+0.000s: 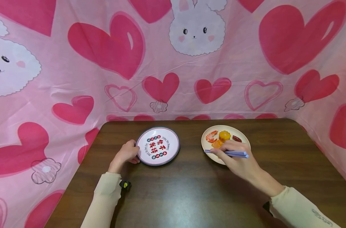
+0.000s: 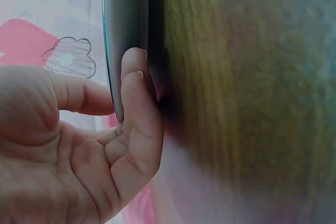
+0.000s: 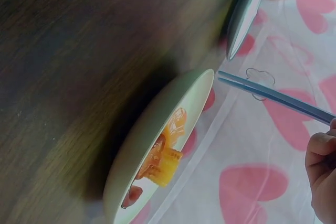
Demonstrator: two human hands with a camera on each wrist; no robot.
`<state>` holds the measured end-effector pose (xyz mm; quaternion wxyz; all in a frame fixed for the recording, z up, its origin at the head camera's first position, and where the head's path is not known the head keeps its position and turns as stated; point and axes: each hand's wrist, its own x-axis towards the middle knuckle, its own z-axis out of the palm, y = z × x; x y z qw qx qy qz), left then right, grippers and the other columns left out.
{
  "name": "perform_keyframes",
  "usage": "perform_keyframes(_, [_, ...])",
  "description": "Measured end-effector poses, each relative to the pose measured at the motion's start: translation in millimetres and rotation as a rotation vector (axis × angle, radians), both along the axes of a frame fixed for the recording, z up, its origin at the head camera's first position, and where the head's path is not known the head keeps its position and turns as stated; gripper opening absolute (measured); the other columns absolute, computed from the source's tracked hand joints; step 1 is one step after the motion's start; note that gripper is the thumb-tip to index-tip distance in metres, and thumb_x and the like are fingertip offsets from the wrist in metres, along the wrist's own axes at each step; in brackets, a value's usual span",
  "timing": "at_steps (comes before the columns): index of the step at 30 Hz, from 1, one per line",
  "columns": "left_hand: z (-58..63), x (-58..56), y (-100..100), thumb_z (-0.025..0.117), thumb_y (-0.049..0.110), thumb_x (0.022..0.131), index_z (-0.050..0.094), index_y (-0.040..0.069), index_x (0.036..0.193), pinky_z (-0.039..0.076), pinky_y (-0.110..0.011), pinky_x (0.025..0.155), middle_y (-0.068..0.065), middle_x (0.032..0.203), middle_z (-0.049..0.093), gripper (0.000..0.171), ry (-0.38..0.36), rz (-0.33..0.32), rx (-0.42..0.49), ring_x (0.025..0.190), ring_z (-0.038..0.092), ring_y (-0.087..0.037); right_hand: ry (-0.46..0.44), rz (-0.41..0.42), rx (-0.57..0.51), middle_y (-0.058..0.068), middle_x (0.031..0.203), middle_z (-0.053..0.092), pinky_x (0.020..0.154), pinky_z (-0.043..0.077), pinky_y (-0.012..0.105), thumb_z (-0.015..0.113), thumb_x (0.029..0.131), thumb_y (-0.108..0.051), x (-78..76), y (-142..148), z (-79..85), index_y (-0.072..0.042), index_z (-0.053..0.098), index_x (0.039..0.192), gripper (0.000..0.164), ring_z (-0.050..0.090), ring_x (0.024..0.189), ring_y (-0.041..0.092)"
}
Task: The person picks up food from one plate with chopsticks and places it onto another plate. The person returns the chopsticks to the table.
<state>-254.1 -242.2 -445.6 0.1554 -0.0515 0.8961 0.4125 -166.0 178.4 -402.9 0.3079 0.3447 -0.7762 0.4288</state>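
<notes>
Left hand (image 1: 127, 152): pinched, at nine o'clock, the rim of one white plate (image 1: 158, 146) with red lettering; thumb above, fingers beneath. Right hand (image 1: 241, 158): gripped one pair of bluish-purple chopsticks (image 1: 238, 154) over the four o'clock side of one cream plate (image 1: 233, 130); tips near its eight o'clock rim. On it: shrimp (image 1: 211, 136), ten o'clock; yellow corn piece (image 1: 224, 135), twelve; dark red piece (image 1: 237, 138), two. Cream plate lay on the brown desk (image 1: 184, 190), at the white plate's three o'clock, apart.
</notes>
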Motion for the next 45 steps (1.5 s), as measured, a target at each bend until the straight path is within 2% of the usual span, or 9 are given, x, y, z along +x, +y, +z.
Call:
perform_keyframes(2, [0.7, 0.3, 1, 0.049, 0.01, 0.105, 0.05, -0.01, 0.123, 0.064, -0.037, 0.057, -0.021, 0.087, 0.061, 0.027, 0.0, 0.003, 0.002, 0.058, 0.068, -0.023, -0.005, -0.009, -0.017, -0.015, 0.064, 0.051, 0.05, 0.032, 0.016, 0.083, 0.093, -0.016, -0.1, 1, -0.3, -0.023, 0.068, 0.072, 0.026, 0.044, 0.058, 0.002])
perform_keyframes(5, [0.5, 0.2, 2, 0.05, 0.01, 0.105, 0.05, -0.009, 0.122, 0.064, -0.036, 0.056, -0.021, 0.086, 0.062, 0.025, 0.001, 0.01, 0.007, 0.057, 0.068, -0.023, -0.012, -0.019, -0.024, -0.014, 0.067, 0.054, 0.049, 0.033, 0.017, 0.08, 0.083, 0.011, 0.0, 5, 0.0, -0.022, 0.068, 0.074, 0.036, 0.045, 0.06, 0.003])
perform_keyframes(8, [0.0, 0.0, 2, 0.051, 0.009, 0.104, 0.051, -0.008, 0.12, 0.063, -0.035, 0.056, -0.021, 0.085, 0.062, 0.024, 0.001, 0.012, 0.012, 0.056, 0.067, -0.023, -0.005, -0.035, -0.028, -0.013, 0.069, 0.057, 0.048, 0.034, 0.018, 0.076, 0.079, 0.019, -0.1, 8, 1.2, -0.02, 0.069, 0.075, 0.04, 0.046, 0.061, 0.004])
perform_keyframes(18, [-1.3, 1.2, 1, 0.05, 0.006, 0.107, 0.048, -0.01, 0.128, 0.064, -0.035, 0.055, -0.021, 0.084, 0.061, 0.026, -0.018, 0.03, 0.061, 0.055, 0.067, -0.023, -0.016, -0.125, -0.057, -0.013, 0.065, 0.053, 0.043, 0.028, 0.014, 0.077, 0.082, 0.015, 2.6, 17, 3.7, -0.021, 0.07, 0.071, 0.038, 0.041, 0.054, 0.0])
perform_keyframes(25, [-1.6, 2.3, -1, 0.052, 0.008, 0.109, 0.048, -0.009, 0.131, 0.064, -0.035, 0.056, -0.021, 0.084, 0.062, 0.028, -0.033, 0.062, 0.102, 0.057, 0.067, -0.023, 0.026, -0.19, -0.085, -0.005, 0.065, 0.062, 0.043, 0.031, 0.014, 0.079, 0.076, 0.016, 2.0, 26, 5.7, -0.008, 0.076, 0.073, 0.025, 0.046, 0.054, 0.001])
perform_keyframes(33, [-3.6, 1.3, -3, 0.052, 0.01, 0.11, 0.047, -0.01, 0.134, 0.064, -0.035, 0.056, -0.022, 0.083, 0.064, 0.032, -0.04, 0.069, 0.128, 0.056, 0.069, -0.022, 0.04, -0.326, -0.097, 0.002, 0.07, 0.07, 0.042, 0.034, 0.012, 0.08, 0.081, 0.011, 4.4, 41, 4.3, -0.005, 0.08, 0.079, 0.016, 0.051, 0.055, 0.0])
perform_keyframes(38, [-2.9, 0.9, -4, 0.051, 0.016, 0.111, 0.049, -0.009, 0.13, 0.063, -0.034, 0.055, -0.021, 0.081, 0.064, 0.032, -0.057, 0.065, 0.131, 0.055, 0.069, -0.021, -0.02, -0.407, -0.1, 0.0, 0.065, 0.067, 0.041, 0.036, 0.013, 0.079, 0.088, 0.003, 6.8, 48, 2.0, -0.004, 0.081, 0.082, 0.009, 0.053, 0.053, -0.003])
perform_keyframes(41, [-3.1, 0.7, -4, 0.052, 0.016, 0.111, 0.05, -0.009, 0.127, 0.063, -0.033, 0.055, -0.02, 0.081, 0.064, 0.03, -0.059, 0.061, 0.128, 0.054, 0.069, -0.021, -0.07, -0.43, -0.132, 0.0, 0.06, 0.064, 0.036, 0.031, 0.017, 0.077, 0.092, 0.001, 8.8, 49, 1.5, -0.004, 0.08, 0.083, 0.01, 0.048, 0.047, -0.002])
perform_keyframes(45, [-3.8, 0.7, -4, 0.052, 0.016, 0.111, 0.051, -0.008, 0.126, 0.063, -0.032, 0.055, -0.02, 0.081, 0.064, 0.028, -0.055, 0.058, 0.128, 0.055, 0.069, -0.021, -0.153, -0.455, -0.188, 0.007, 0.055, 0.06, 0.034, 0.034, 0.017, 0.073, 0.096, 0.0, 17.0, 43, 13.4, -0.001, 0.077, 0.081, 0.015, 0.046, 0.042, 0.001])
